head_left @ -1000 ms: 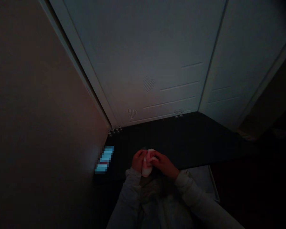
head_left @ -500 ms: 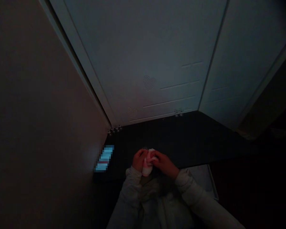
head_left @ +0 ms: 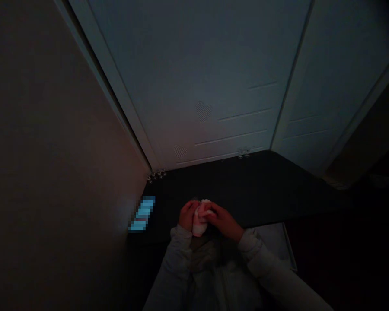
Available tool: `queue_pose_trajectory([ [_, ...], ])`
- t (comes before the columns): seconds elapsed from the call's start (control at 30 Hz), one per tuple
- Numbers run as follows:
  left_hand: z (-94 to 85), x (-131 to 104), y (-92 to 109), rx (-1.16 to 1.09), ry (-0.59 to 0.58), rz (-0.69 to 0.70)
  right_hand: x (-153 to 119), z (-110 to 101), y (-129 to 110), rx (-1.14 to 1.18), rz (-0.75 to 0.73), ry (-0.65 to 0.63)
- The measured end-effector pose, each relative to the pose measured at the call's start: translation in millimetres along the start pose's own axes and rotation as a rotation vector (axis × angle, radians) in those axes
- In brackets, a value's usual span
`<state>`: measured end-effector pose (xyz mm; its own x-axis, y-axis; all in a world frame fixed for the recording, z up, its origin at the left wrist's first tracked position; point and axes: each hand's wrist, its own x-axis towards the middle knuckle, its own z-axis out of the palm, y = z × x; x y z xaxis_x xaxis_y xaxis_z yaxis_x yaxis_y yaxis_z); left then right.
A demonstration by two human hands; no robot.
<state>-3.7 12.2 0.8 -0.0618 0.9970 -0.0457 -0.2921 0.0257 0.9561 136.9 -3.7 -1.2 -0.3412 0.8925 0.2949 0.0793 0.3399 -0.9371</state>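
In the dim light a small bundle of pink and white soft cloth [head_left: 200, 222] is between my two hands, over the near edge of a dark table [head_left: 246, 190]. My left hand [head_left: 187, 215] grips its left side with bent fingers. From the right, my right hand [head_left: 223, 219] pinches a folded part near the top. The bundle looks rolled or folded, possibly a sock; the fingers and the darkness hide its exact shape.
A lit, pixelated screen [head_left: 142, 214] lies at the table's left end. Small shiny objects [head_left: 156, 175] stand at the back left corner, with more small clear ones [head_left: 243, 153] along the back edge. White panels with heart patterns rise behind. A pale tray-like thing [head_left: 275, 244] shows below the table's right front.
Both hands stay around the cloth, with slight finger movement. The cloth's top fold has shifted a little, and my left hand has moved slightly left and up.
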Motion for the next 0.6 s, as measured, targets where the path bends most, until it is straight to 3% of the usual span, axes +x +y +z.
queue_pose_trajectory([
  [0.23, -4.5, 4.3, 4.3, -0.291, 0.090, -0.074, 1.2, 0.0, 5.4, 0.088, 0.002, 0.027],
  [0.37, -14.8, 8.8, 4.3, -0.467, 0.112, -0.129, 4.6, -2.3, 12.2, 0.240, 0.054, 0.133],
  [0.5, -21.5, 11.5, 0.0, -0.558, 0.118, -0.123, 11.8, -9.5, 21.5, 0.379, 0.121, 0.464],
  [0.6, -18.7, 11.1, -5.3, -0.453, 0.110, -0.039, 17.1, -17.2, 25.5, 0.485, 0.091, 0.768],
])
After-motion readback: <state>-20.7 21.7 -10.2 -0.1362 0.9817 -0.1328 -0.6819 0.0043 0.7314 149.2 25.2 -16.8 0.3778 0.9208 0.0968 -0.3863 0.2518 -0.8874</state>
